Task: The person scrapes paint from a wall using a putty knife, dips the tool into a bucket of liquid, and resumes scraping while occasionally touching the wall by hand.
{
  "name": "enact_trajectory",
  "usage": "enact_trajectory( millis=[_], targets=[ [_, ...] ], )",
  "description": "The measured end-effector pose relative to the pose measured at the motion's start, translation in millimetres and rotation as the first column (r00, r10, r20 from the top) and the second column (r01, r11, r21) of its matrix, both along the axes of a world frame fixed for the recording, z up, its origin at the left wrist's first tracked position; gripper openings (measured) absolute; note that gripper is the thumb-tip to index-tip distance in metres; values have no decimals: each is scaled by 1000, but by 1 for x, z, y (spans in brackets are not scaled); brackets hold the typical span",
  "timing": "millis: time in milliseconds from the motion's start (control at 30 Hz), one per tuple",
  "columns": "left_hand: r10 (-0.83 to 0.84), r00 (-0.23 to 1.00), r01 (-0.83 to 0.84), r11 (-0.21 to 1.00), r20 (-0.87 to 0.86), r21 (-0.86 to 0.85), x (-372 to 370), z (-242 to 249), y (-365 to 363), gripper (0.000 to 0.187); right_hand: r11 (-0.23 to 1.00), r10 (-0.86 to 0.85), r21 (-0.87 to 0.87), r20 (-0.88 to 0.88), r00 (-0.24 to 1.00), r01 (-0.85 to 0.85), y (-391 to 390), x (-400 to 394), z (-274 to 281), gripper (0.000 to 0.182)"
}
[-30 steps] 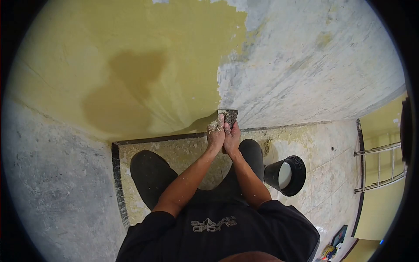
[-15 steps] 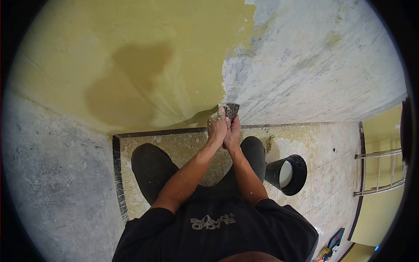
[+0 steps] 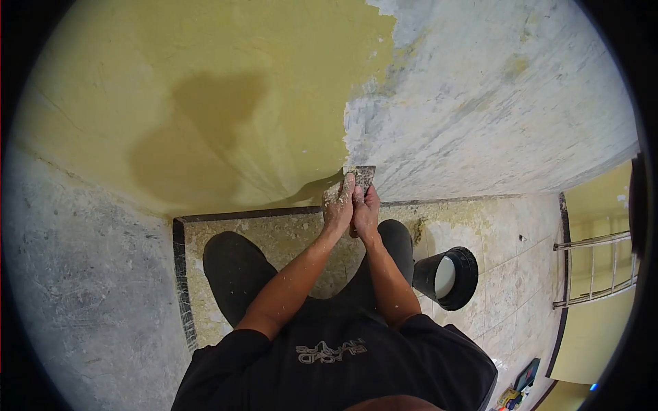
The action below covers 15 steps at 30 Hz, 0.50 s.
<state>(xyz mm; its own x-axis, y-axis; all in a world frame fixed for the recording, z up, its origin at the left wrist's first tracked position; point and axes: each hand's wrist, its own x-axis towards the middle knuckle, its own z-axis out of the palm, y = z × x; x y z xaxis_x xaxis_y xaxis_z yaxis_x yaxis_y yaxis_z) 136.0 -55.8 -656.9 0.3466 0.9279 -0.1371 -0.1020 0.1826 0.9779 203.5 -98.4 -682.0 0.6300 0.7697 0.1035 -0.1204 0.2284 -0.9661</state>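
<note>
Head view. Both hands clasp one scraper against the wall, just above the floor line. The left hand wraps the tool from the 9 o'clock side, fingers closed, knuckles dusted with debris; the right hand closes on it from the 3 o'clock side, touching the left. The scraper's long axis runs from 6 to 12 o'clock, with the blade end uppermost and pointing to 12 o'clock; its handle is hidden inside the grip. The blade meets the boundary where yellow paint ends and bare grey plaster begins. Painted surface lies open toward 10 and 11 o'clock. A dark skirting strip borders the tiled floor directly below the hands. A black bucket stands at 4 o'clock, well apart from the hands, beside the right knee.
</note>
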Motion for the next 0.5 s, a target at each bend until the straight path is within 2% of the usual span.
enact_trajectory(
  millis=[133,167,200,233,267,367,433,500],
  targets=[
    [49,992,-48,999,116,-13,5,-12,-3,41,998,60,-7,-38,997,-60,-1,4,0,24],
    [83,982,-69,994,171,-89,10,-12,-6,40,998,61,-11,-35,998,-62,-2,6,-1,24],
    [122,967,-85,982,223,-168,14,-12,-8,39,997,-19,-70,162,987,31,-4,8,-3,25],
    [126,965,-87,981,228,-173,18,-15,-9,39,985,-84,-109,359,930,131,-5,8,0,26],
    [147,950,-91,974,276,-207,23,-18,-10,38,981,-106,-106,423,900,165,-6,10,4,26],
    [170,926,-74,957,337,-280,27,-20,-10,34,974,-44,-169,509,860,151,-5,15,18,26],
    [177,901,-60,955,396,-290,28,-14,-4,41,965,-28,-201,556,831,166,-2,21,15,26],
    [202,919,-124,963,338,-239,26,-2,-6,41,955,-8,-233,591,807,181,-2,22,11,26]
  ],
)
